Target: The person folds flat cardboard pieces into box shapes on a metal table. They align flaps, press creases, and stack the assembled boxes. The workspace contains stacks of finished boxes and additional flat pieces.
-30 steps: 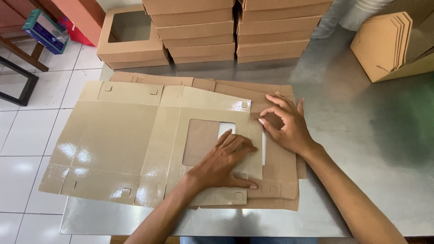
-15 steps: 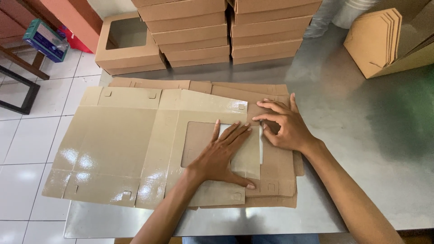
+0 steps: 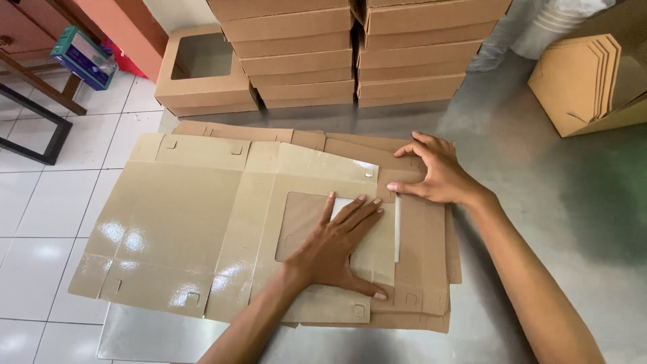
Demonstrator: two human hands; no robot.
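A flat, unfolded cardboard box blank point(image 3: 175, 222) with a glossy inner face lies on a pile of brown blanks point(image 3: 424, 269) on the steel table point(image 3: 539, 175). It has a rectangular window cutout point(image 3: 300, 219). My left hand point(image 3: 340, 243) lies flat, fingers spread, on a clear film sheet point(image 3: 377, 236) beside the cutout. My right hand point(image 3: 438, 175) rests with spread fingers on the brown blank at the pile's upper right corner, fingertips near the film's top edge.
Two stacks of folded brown boxes point(image 3: 357, 54) stand at the table's back, with a single windowed box point(image 3: 202, 71) to their left. An open carton of folded pieces point(image 3: 593, 81) sits at the right. White floor tiles, a black frame point(image 3: 34, 128) and a teal box point(image 3: 84, 57) lie left.
My left hand opened from bent fingers to flat across the film. My right hand slid slightly up and right on the pile's corner.
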